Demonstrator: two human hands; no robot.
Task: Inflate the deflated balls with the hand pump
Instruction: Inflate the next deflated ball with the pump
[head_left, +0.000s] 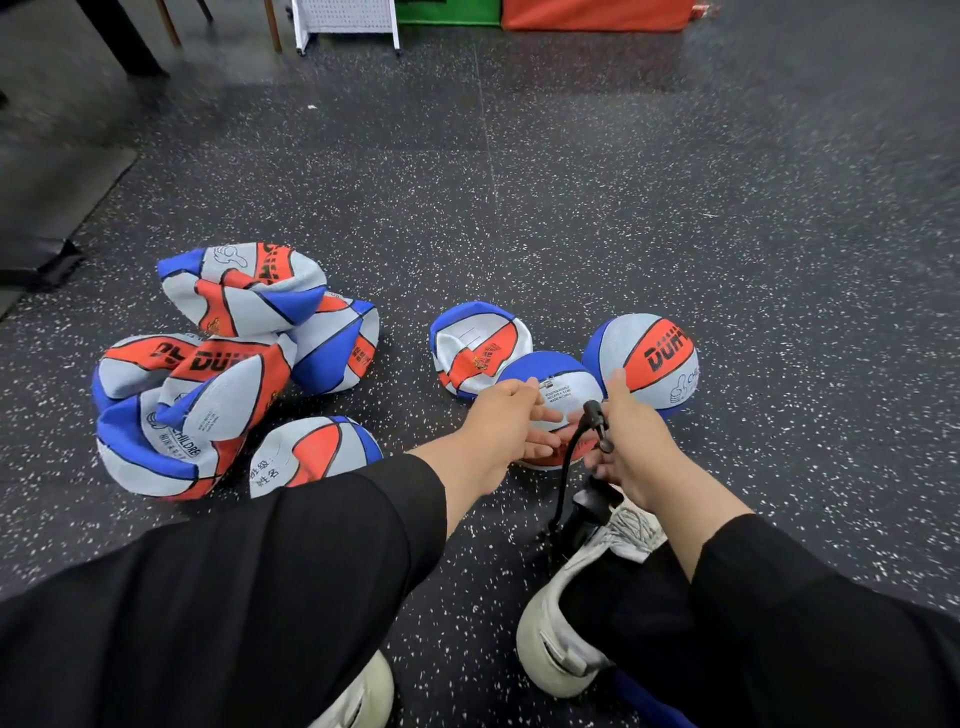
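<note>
Speckled gym floor, furniture lining the far edge

Black rubber flooring (571, 208) is stretching toward a white pegboard stand (345, 23), wooden chair legs (274, 26), and green (447, 11) and orange mats (597, 14)

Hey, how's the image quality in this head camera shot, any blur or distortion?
Head view: wide-angle bending curves the floor at the edges; the top and side edges are smeared with blur; the balls, like the round ball, and both hands, left hand and right hand, are fairly sharp; lighting is even, shadows soft.
</note>
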